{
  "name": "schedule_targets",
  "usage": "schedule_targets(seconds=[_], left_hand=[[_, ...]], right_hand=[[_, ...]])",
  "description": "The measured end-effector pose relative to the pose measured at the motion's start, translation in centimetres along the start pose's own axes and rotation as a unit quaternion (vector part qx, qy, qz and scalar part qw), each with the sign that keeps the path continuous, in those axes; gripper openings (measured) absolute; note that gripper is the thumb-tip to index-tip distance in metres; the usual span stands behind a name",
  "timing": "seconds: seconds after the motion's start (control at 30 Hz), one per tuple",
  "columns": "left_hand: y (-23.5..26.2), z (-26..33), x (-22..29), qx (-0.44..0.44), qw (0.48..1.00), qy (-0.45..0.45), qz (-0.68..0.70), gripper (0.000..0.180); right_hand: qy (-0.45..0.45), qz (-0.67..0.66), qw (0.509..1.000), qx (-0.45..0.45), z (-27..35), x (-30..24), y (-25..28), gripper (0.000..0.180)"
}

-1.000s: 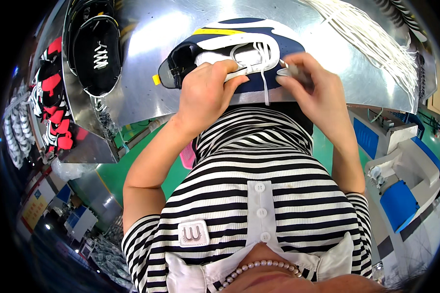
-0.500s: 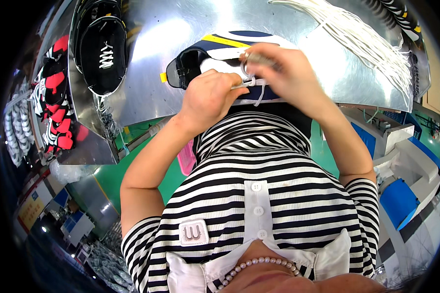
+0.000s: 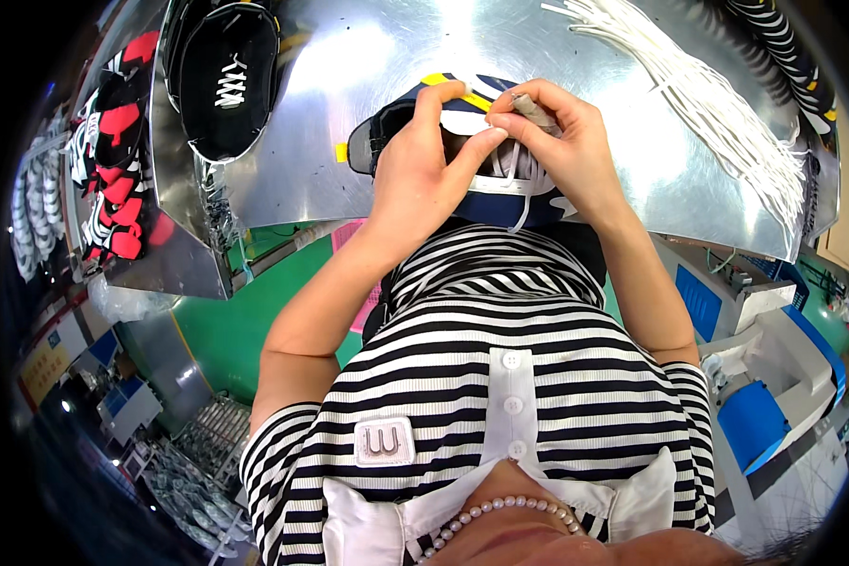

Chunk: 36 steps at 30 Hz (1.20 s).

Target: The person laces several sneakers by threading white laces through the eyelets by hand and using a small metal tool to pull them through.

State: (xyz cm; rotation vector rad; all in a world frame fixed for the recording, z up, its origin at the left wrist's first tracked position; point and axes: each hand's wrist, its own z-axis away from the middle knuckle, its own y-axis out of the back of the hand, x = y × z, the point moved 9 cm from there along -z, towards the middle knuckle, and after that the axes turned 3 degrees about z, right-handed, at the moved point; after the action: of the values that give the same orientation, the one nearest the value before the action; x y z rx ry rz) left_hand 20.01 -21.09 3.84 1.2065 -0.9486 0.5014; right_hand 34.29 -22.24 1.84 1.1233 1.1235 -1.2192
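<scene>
A navy, white and yellow shoe upper [image 3: 486, 203] lies sideways on the metal table in front of me, its opening to the left. White shoelace [image 3: 509, 179] crosses its near eyelet row, and one end hangs over the near side. My left hand [image 3: 420, 165] straddles the far eyelet edge, index finger on the outside, thumb reaching across the opening. Beside that thumb, my right hand [image 3: 571, 151] pinches with thumb and index finger at the far edge, apparently on the lace; the tip is too small to see clearly. One right finger wears a beige wrap [image 3: 535, 111].
A bundle of white laces [image 3: 689, 113] lies at the right of the metal table [image 3: 349, 57]. Black shoe uppers [image 3: 226, 85] stand at the left, with red, black and white ones [image 3: 118, 170] beyond. More dark striped uppers [image 3: 802, 75] sit far right. A grey-and-blue machine [image 3: 774, 368] stands below right.
My right hand has stopped its blurred motion and come to the shoe's far edge. My left hand has left the near lace and opened out over the far side, thumb beside the right fingertips.
</scene>
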Motion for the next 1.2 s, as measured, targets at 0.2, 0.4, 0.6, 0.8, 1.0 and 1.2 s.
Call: schedule_targets(seconds=[0.2,0.4,0.6,0.8,1.0,1.2], left_hand=[[-0.1,-0.1,-0.2,0.077,0.996,-0.025,0.035,0.04],[-0.2,0.2,-0.5,0.053,0.996,0.019,0.069,0.041],[-0.3,0.4,0.6,0.091,0.994,-0.061,0.013,0.039],[-1.1,0.3,1.7,0.066,0.993,-0.099,-0.017,0.04],[-0.3,-1.4,-0.6,0.04,0.979,0.041,0.196,0.038],[-0.2,-2.1,-0.3,-0.007,0.967,0.055,0.248,0.034]], right_hand=[[0.094,0.075,0.991,0.064,1.1,-1.6,1.4,0.025],[0.048,0.221,0.974,0.016,3.7,-1.5,1.4,0.015],[0.148,0.383,0.911,0.031,3.0,-2.9,0.4,0.015],[0.158,0.52,0.838,0.045,1.5,-4.1,-2.0,0.021],[0.001,0.422,0.902,0.089,4.7,-4.4,4.9,0.015],[0.081,0.382,0.895,0.214,2.9,-1.1,6.6,0.018]])
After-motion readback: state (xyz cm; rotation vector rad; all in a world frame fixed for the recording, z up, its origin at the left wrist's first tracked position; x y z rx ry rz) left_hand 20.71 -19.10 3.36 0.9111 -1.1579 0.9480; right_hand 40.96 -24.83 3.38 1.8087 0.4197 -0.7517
